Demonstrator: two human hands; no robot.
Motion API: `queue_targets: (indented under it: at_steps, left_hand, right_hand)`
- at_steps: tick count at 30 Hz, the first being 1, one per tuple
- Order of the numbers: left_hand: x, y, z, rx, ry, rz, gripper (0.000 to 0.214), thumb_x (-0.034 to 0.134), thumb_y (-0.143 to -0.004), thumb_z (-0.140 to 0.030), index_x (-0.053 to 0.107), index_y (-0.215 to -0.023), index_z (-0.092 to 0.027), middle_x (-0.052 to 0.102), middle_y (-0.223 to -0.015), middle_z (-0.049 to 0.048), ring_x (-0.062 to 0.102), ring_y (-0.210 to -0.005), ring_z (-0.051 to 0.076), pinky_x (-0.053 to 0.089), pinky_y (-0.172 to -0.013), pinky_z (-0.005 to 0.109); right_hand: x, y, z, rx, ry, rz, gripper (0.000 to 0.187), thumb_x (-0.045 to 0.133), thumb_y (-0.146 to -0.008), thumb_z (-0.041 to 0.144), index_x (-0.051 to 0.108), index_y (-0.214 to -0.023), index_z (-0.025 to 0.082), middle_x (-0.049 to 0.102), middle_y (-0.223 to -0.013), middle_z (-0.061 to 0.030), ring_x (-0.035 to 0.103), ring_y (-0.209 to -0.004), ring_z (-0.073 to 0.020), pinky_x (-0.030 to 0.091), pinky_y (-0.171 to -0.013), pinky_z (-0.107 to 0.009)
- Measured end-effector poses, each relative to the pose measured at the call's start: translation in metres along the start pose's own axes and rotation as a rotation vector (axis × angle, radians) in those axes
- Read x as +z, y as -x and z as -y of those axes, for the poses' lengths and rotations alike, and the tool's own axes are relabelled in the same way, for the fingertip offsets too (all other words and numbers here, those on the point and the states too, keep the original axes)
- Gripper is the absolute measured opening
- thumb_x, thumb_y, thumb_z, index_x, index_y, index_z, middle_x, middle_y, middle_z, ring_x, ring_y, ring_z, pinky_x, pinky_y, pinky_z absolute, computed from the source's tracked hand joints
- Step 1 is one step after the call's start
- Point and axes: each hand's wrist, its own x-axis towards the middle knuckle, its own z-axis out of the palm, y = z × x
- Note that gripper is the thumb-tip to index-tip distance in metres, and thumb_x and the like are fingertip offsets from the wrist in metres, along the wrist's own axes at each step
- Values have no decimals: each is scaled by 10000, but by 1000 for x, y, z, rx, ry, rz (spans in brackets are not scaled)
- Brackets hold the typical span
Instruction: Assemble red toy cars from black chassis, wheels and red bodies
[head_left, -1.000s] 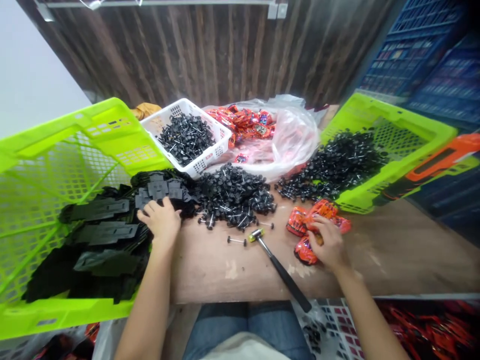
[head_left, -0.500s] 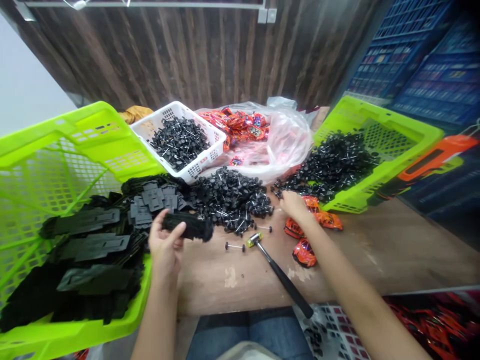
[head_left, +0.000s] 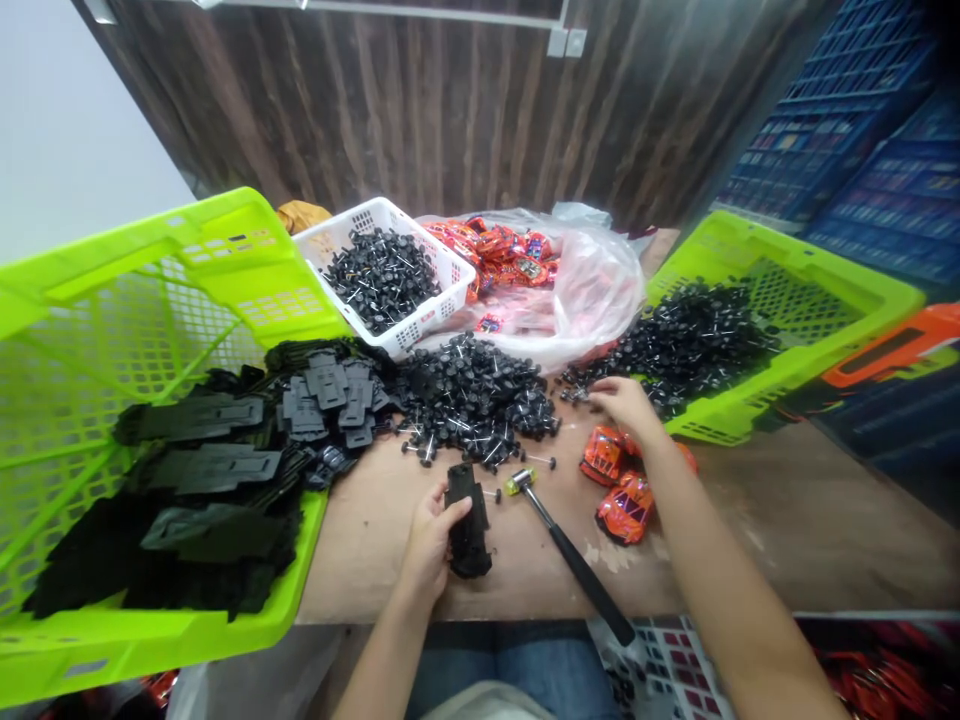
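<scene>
Head | table [head_left: 375, 575] (scuffed) | striped wall [head_left: 465, 130] | left fingers [head_left: 457, 512] clasp chassis [head_left: 472, 545] | right fingers [head_left: 609, 391]: can't tell

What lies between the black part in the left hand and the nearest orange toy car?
In the head view: the hammer, plus one end of a wheeled axle near the black part.

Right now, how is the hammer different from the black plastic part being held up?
The hammer lies on the table; the black plastic part is held in the left grip.
The hammer is longer and has a yellow-tipped head; the black plastic part looks flatter and black all over.
Both have black on them.
</scene>
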Motion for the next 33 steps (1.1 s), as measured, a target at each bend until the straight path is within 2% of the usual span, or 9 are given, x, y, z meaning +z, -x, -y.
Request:
queue_targets:
  at_steps: [3,4,6,10,12,15,20,23,33]
  left_hand:
    - [-6,-4,3,68,-116,-55,469,770,-557,-218,554,-968,-151,680,-727,1,632,-569,144,511,-557,251]
    - [-9,-5,4,96,-174,-80,433,761,-559,-211,562,-939,-148,679,-725,3,629,-586,144,509,-580,254]
    - [-16,-7,6,140,-305,-127,345,736,-582,-215,571,-878,-150,672,-710,5,621,-604,150,496,-594,257]
    - [-30,-7,10,221,-521,-178,234,706,-618,-230,577,-796,-151,671,-738,31,624,-693,175,470,-636,263]
    - [-35,-5,12,240,-572,-173,211,702,-622,-228,581,-776,-149,671,-760,40,625,-734,184,465,-673,271]
    - [-35,-1,17,229,-584,-133,205,701,-615,-214,587,-770,-146,668,-768,39,623,-746,186,461,-691,273]
    - [-21,8,30,191,-616,-24,181,703,-605,-198,577,-723,-147,642,-697,11,601,-682,167,436,-626,240]
    - [-12,14,38,231,-600,44,140,673,-647,-207,578,-731,-148,642,-711,11,588,-683,153,428,-624,227]
    - [-3,19,36,369,-719,27,32,585,-730,-174,582,-760,-165,612,-676,-20,552,-624,119,392,-581,203]
  right_hand:
    - [26,68,22,-198,-141,191,237,540,-752,107,667,-945,160,710,-869,-28,648,-769,-147,491,-700,-227]
    - [40,93,30,-333,-215,281,219,529,-727,71,669,-871,158,702,-820,-30,640,-739,-157,490,-682,-247]
    - [66,138,44,-402,-249,339,222,499,-716,38,652,-804,172,684,-797,-29,625,-767,-173,483,-723,-280]
    - [96,183,55,-380,-264,175,240,464,-802,100,586,-997,172,616,-1040,-97,565,-987,-222,437,-868,-362]
    - [102,189,53,-365,-204,48,227,540,-811,208,558,-1034,172,593,-1042,-109,548,-985,-253,428,-841,-389]
    - [107,192,51,-379,-112,-64,181,611,-792,298,571,-910,166,601,-885,-83,553,-885,-260,406,-781,-383]
    - [104,193,62,-456,-325,-280,214,595,-850,335,588,-996,179,649,-926,-60,589,-886,-195,360,-816,-330]
    - [104,191,72,-521,-309,-314,261,583,-870,354,599,-1065,181,667,-972,-69,599,-933,-195,314,-849,-343]
    - [110,191,81,-538,-137,-353,268,490,-925,259,604,-1123,118,674,-967,-97,591,-924,-206,263,-892,-391]
